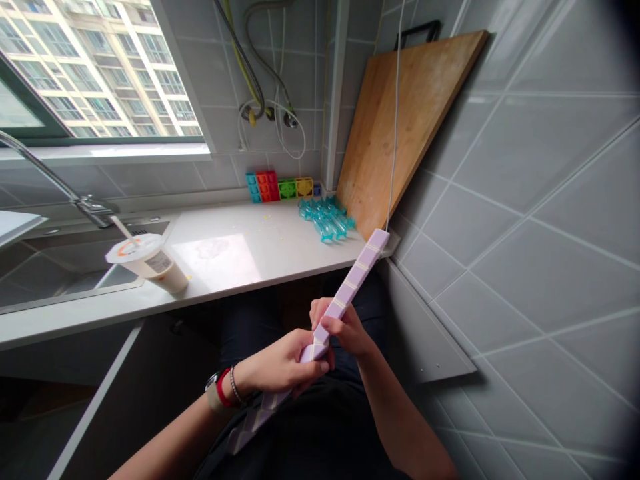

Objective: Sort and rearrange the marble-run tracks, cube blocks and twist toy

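Observation:
A long lilac bar with pale cross bands (349, 288) slants across the front of my body, its far end above the counter's right end. My left hand (283, 363) is wrapped round its middle, thumb along the top. Just above that, my right hand (347, 327) grips the same bar with closed fingers. A thin white cord (397, 113) hangs from above and meets the bar's far end in view; whether they are joined I cannot tell. The bar's near end lies low over my dark clothing.
On the white counter (220, 227) stand a lidded drink cup with a straw (160, 263), teal plastic pieces (327, 217) and colourful moulded blocks (287, 188). A wooden board (405, 113) leans at the right corner. The sink (75, 260) is left; below it a cabinet door (100, 393) hangs open.

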Demonstrator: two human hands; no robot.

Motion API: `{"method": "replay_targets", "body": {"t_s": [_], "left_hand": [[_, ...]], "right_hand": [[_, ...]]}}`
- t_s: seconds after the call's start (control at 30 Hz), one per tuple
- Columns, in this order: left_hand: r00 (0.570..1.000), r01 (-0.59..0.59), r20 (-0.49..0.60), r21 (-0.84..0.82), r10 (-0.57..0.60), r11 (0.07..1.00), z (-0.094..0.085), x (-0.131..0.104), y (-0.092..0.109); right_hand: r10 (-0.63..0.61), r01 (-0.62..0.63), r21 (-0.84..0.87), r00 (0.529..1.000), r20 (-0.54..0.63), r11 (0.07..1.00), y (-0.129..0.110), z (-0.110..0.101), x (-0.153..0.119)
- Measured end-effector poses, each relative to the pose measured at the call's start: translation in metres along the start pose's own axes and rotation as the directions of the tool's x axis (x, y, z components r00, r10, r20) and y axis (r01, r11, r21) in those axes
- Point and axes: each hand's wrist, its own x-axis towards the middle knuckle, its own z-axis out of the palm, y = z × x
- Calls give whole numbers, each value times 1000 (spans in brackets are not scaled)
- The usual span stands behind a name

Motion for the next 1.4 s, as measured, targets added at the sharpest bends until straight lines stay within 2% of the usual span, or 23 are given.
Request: {"method": "replay_targets", "body": {"t_s": [0.13, 0.2, 0.23, 0.27, 0.33, 0.4, 0.43, 0.47, 0.53, 0.6, 0.7, 0.8, 0.93, 1.03, 1.13, 1.2, 1.3, 1.4], "left_hand": [[983, -28, 182, -12, 30, 1000, 1, 0, -4], [976, -44, 213, -37, 51, 998, 0, 2, -7], [978, -49, 200, -50, 58, 998, -1, 3, -7], [985, -52, 160, -60, 61, 997, -3, 5, -7], [997, -71, 2, -41, 71, 997, -6, 7, -5], [976, -105, -185, 55, 113, 993, -8, 8, -2], [958, -118, -246, 120, 145, 986, -9, 8, -1], [945, -125, -280, 175, 171, 977, -9, 8, -1], [936, -128, -297, 208, 187, 970, -7, 8, -2], [935, -128, -306, 175, 177, 976, -4, 8, -5], [934, -120, -322, 129, 156, 984, -1, 8, -9], [945, -104, -306, 52, 115, 993, 0, 9, -8], [974, -71, -227, -203, 24, 977, -1, 10, -8], [993, 14, -100, -438, -65, 899, -4, 10, -11], [990, 134, 47, -554, -130, 822, -7, 9, -11], [990, 133, 31, -545, -139, 828, -7, 8, -10], [993, 56, -64, -480, -98, 876, -5, 6, -9], [999, -18, -53, -395, -3, 918, -3, 7, -8]], "right_hand": [[29, -83, 242, 975, 220, 967, 10, 2, 1], [34, -101, 286, 972, 232, 953, 13, 3, 2], [36, -94, 287, 979, 201, 953, 13, 3, 2], [39, -76, 271, 990, 139, 960, 13, 2, 2], [29, -19, 181, 998, -53, 983, 13, -2, 3], [-10, 22, 49, 972, -235, 999, 11, -7, 4], [-29, 29, -4, 960, -279, 1000, 10, -9, 4], [-33, 23, -38, 960, -277, 999, 9, -11, 4], [11, -20, -46, 983, -186, 999, 7, -14, 4], [69, -72, -38, 994, -90, 997, 5, -13, 3], [94, -96, -24, 994, -60, 995, 2, -11, 3], [86, -88, -35, 995, -60, 996, -1, -10, 2], [-28, 4, -215, 994, -108, 977, -7, -10, -3], [-127, 85, -361, 987, -95, 929, -12, -10, -6], [-198, 142, -430, 976, -88, 892, -15, -10, -7], [-140, 108, -397, 989, -53, 912, -15, -12, -6], [39, -20, -312, 998, 55, 950, -11, -12, -5], [126, -109, -252, 991, 51, 961, -4, -12, -5]]}}
